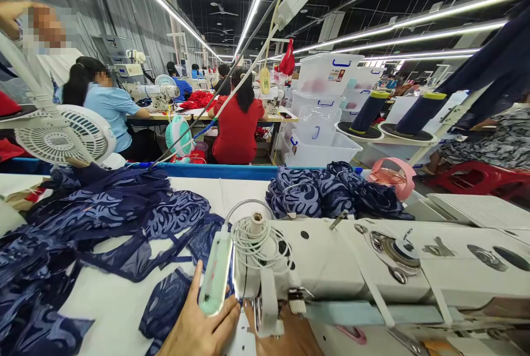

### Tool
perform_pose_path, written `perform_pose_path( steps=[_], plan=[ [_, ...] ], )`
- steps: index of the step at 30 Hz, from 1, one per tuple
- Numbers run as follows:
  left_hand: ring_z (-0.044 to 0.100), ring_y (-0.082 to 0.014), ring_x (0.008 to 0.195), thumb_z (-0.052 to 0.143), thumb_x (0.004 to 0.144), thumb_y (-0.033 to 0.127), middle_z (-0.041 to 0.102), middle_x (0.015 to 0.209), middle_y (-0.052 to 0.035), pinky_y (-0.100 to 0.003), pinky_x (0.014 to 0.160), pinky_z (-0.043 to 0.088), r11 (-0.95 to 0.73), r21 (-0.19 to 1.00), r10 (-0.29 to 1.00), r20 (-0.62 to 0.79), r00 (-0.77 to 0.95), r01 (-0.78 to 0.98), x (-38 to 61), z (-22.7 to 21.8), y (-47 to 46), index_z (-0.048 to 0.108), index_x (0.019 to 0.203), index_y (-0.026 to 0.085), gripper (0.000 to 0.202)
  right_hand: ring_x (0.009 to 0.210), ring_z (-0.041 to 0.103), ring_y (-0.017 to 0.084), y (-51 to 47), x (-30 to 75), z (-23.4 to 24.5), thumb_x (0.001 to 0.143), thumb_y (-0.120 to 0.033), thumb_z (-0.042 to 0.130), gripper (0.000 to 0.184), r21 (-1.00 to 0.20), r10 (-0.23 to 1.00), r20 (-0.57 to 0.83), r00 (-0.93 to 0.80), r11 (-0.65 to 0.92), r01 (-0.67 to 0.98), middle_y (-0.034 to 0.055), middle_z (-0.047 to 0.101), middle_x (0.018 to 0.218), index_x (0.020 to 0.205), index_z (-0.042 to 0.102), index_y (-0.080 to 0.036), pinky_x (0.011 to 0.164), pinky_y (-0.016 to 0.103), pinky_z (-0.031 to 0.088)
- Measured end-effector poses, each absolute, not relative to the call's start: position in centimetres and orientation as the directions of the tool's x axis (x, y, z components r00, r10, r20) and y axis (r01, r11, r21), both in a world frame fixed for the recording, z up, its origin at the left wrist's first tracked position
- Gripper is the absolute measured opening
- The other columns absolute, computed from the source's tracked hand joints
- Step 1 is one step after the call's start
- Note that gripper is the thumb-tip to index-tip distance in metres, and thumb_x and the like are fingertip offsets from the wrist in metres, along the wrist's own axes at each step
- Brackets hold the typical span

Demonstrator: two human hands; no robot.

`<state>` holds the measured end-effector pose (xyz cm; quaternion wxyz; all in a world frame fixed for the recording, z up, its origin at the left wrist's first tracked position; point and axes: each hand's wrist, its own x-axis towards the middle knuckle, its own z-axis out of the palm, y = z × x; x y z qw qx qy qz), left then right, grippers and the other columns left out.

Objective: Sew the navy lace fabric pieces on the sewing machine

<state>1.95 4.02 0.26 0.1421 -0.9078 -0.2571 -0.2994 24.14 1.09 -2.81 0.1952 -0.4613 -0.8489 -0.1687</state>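
My left hand (pixel 202 323) lies beside the head of a white sewing machine (pixel 327 256). Its fingers are spread and flat, some reaching toward the needle area; one points up beside a pale green lamp (pixel 216 273) fixed to the machine. A navy patterned fabric piece (pixel 163 303) lies just left of that hand. Under the machine head is my right hand (pixel 290 336), its fingers mostly covered by the machine parts. Whether cloth is under its fingertips cannot be seen. More navy lace fabric (pixel 107 207) spreads over the table at left.
Rolled navy lace bundles (pixel 298 190) lie behind the machine, near a pink container (pixel 391 176). Thread cones (pixel 370 110) stand on a rack at right. Stacked clear plastic boxes (pixel 323 149) rise beyond. A white fan (pixel 62 135) is at left; people sit at machines ahead.
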Motion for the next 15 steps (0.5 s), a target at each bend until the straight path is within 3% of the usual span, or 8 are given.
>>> perform_pose_path(
  steps=[3,6,8,11,15],
  plan=[
    [0.069,-0.0223,0.100,0.043,0.098,0.008,0.076,0.103,-0.0066,-0.063,0.108,0.046,-0.819,-0.066,0.418,0.611,0.672,0.570,2.1,-0.5,4.0,0.066,0.114,0.017,0.030,0.055,0.063,0.022,1.3,24.4,-3.2,0.066,-0.016,0.060,0.039,0.088,0.746,0.454,-0.487,0.507,0.857,0.0007,0.069,0.071,0.101,0.064,-0.031,0.032,0.026,0.029],
    [0.069,-0.0189,0.093,0.040,0.098,0.008,0.075,0.100,-0.0048,-0.067,0.115,0.034,-0.809,-0.045,0.438,0.618,0.652,0.586,2.1,-0.7,4.3,0.065,0.117,0.020,0.033,0.065,0.068,0.025,1.1,24.7,-3.7,0.064,-0.017,0.061,0.049,0.124,0.718,0.456,-0.526,0.534,0.836,0.0011,0.071,0.074,0.110,0.065,-0.032,0.032,0.025,0.033],
    [0.069,-0.0174,0.088,0.039,0.097,0.007,0.075,0.098,-0.0032,-0.069,0.118,0.026,-0.801,-0.026,0.455,0.624,0.635,0.599,2.1,-0.8,4.4,0.063,0.118,0.021,0.035,0.071,0.071,0.024,0.8,24.9,-4.3,0.069,-0.015,0.060,0.047,0.075,0.742,0.455,-0.493,0.520,0.851,0.0011,0.074,0.080,0.112,0.065,-0.032,0.035,0.022,0.039],
    [0.068,-0.0171,0.084,0.042,0.094,0.007,0.073,0.095,-0.0030,-0.065,0.117,0.032,-0.802,-0.004,0.475,0.602,0.642,0.597,2.0,-1.1,4.7,0.062,0.116,0.021,0.033,0.064,0.070,0.019,0.2,25.7,-4.8,0.081,-0.014,0.054,0.033,-0.017,0.778,0.471,-0.415,0.478,0.878,0.0019,0.074,0.085,0.105,0.069,-0.031,0.043,0.021,0.048],
    [0.069,-0.0203,0.090,0.045,0.091,0.013,0.072,0.094,-0.0055,-0.060,0.111,0.043,-0.801,0.021,0.484,0.612,0.626,0.599,2.0,-1.4,5.1,0.060,0.117,0.021,0.032,0.064,0.070,0.024,0.0,27.3,-3.8,0.089,-0.014,0.041,0.032,0.041,0.710,0.521,-0.474,0.534,0.845,0.0105,0.074,0.087,0.107,0.067,-0.021,0.049,0.028,0.054]
  ],
)
